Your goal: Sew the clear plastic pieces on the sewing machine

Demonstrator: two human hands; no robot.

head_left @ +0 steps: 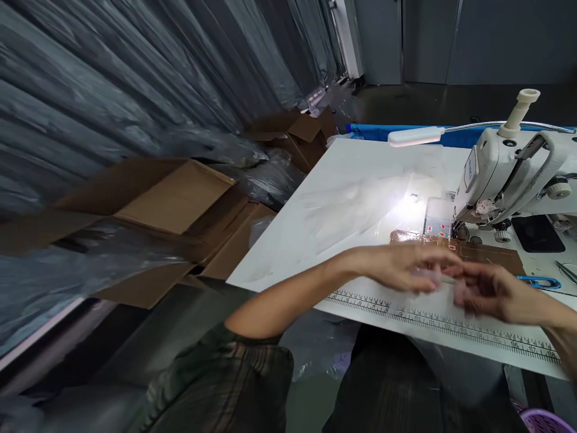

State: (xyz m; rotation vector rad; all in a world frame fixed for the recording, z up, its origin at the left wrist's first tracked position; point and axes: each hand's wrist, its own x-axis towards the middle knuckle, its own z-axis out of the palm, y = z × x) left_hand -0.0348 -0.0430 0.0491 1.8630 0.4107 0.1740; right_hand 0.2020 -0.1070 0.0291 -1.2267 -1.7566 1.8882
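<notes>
My left hand (pixel 406 264) and my right hand (pixel 489 291) meet over the front of the white sewing table (pixel 356 192), just above its printed ruler (pixel 451 322). Both are smeared by motion. Between their fingertips lies a small pale piece (pixel 435 275) that I cannot make out. Beyond the hands a brown taped strip (pixel 491 255) lies on the table in front of the white sewing machine (pixel 509 174). A lamp (pixel 417 135) on a bent neck lights the table near the needle.
Blue-handled scissors (pixel 538 281) lie at the right of the table. Open cardboard boxes (pixel 175 198) and grey plastic sheeting (pixel 112 90) fill the floor at the left. A purple basket (pixel 550 421) shows at the bottom right. A dark phone-like slab (pixel 538 233) lies beside the machine.
</notes>
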